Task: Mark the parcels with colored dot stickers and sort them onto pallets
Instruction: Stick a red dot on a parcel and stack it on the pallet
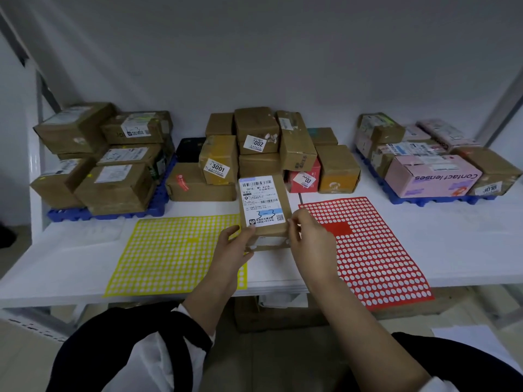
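Observation:
A small brown parcel with a white shipping label is held above the white table, between the two sticker sheets. My left hand grips its lower left side from below. My right hand pinches the parcel's right edge near the label with thumb and fingers. The yellow sticker sheet lies flat on the left. The red sticker sheet lies on the right. Most dots are gone from both sheets.
The blue pallet at left carries stacked brown boxes. The blue pallet at right holds boxes, one pink. A pile of numbered parcels sits at centre back. The white table edge runs along the front.

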